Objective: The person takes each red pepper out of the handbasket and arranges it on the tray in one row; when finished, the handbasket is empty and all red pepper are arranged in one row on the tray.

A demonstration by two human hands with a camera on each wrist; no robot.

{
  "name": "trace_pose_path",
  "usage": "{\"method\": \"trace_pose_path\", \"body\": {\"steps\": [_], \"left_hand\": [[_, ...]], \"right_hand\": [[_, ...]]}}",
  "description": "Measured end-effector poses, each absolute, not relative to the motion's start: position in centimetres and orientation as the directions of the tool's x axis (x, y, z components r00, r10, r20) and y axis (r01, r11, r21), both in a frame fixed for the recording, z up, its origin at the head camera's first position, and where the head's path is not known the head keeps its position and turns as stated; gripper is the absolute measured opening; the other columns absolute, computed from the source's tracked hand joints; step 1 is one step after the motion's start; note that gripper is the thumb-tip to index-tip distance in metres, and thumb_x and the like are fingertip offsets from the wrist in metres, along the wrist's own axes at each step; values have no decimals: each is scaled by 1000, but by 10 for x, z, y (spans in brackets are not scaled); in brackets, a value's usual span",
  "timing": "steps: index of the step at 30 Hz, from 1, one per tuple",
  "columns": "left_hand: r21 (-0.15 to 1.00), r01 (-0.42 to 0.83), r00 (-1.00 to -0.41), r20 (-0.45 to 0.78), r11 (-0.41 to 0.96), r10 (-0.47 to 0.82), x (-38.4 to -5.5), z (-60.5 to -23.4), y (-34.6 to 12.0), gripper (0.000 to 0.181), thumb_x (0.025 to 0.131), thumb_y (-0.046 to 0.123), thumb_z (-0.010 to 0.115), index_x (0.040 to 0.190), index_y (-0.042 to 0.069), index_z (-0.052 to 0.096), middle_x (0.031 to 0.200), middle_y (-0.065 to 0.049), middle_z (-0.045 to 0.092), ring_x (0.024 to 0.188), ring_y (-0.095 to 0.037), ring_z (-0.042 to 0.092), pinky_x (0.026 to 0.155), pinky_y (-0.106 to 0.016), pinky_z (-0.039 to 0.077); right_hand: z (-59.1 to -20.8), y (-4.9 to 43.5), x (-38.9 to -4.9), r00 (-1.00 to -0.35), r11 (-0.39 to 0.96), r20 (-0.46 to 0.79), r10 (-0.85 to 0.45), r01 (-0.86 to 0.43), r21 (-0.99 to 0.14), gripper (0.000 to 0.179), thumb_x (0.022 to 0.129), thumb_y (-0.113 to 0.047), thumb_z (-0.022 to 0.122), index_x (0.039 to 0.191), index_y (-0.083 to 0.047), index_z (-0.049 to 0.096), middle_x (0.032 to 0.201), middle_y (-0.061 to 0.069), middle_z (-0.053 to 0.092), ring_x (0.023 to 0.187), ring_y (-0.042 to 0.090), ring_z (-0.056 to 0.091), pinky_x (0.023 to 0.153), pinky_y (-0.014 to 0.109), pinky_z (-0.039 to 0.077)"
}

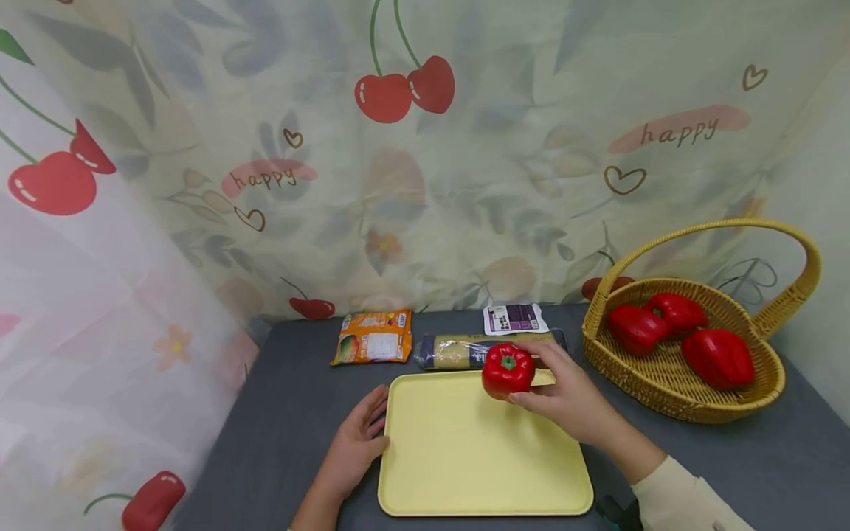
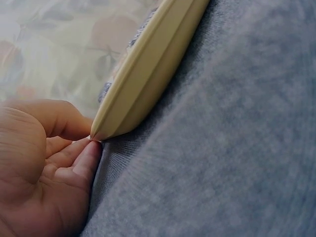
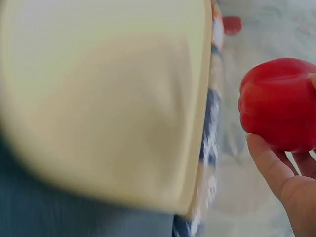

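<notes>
Above the far edge of a pale yellow rectangular tray (image 1: pixel 485 457), the right hand (image 1: pixel 569 393) pinches a red bell pepper (image 1: pixel 508 372) between thumb and fingers from its right side. The pepper's stem end faces upward, and most of the tray lies below it and toward the near side. Well apart from the pepper, the left hand (image 1: pixel 357 442), its fingers loosely extended, touches the tray's left edge.

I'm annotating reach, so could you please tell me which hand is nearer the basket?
Right: the right hand, holding a pepper, is a short way left of the basket; the left hand touches the tray's left edge, farther away.
</notes>
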State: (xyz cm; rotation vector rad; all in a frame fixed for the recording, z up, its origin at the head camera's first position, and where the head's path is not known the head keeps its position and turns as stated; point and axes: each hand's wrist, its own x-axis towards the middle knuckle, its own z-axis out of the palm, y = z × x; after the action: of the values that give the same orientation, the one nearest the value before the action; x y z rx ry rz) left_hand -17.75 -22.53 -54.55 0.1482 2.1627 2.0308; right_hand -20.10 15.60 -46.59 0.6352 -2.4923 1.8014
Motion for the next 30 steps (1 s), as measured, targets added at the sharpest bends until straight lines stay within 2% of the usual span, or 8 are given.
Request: {"method": "trace_pose_path", "body": {"steps": [9,24,30], "left_hand": [[997,-43,-980,-56,69,189,-177,-543,-225,88,91,-24,56,171,-1,25,175,-23,26,160,-38,25,126,-51,30],[994,-49,-984,-64,93,166,-177,-541,-223,89,90,-25,57,170,-1,29,174,-20,31,159,-37,30,124,-48,32],[994,-57,-986,-70,93,152,-175,-540,-222,87,91,-24,59,170,-1,30,173,-20,32,159,-37,31,123,-48,33]], "right_hand": [[-478,110,-210,-875,191,149,-461,-262,-946,71,91,-4,89,154,-5,56,146,17,53,128,39,57,91,37,63],[-491,61,-232,-871,229,87,-484,-222,-948,72,91,-5,89,155,-8,57,146,11,56,132,37,58,93,39,63],[-495,41,-236,-864,240,74,-498,-219,-946,71,92,-4,88,156,-5,55,148,14,55,133,39,58,95,41,62]]}}
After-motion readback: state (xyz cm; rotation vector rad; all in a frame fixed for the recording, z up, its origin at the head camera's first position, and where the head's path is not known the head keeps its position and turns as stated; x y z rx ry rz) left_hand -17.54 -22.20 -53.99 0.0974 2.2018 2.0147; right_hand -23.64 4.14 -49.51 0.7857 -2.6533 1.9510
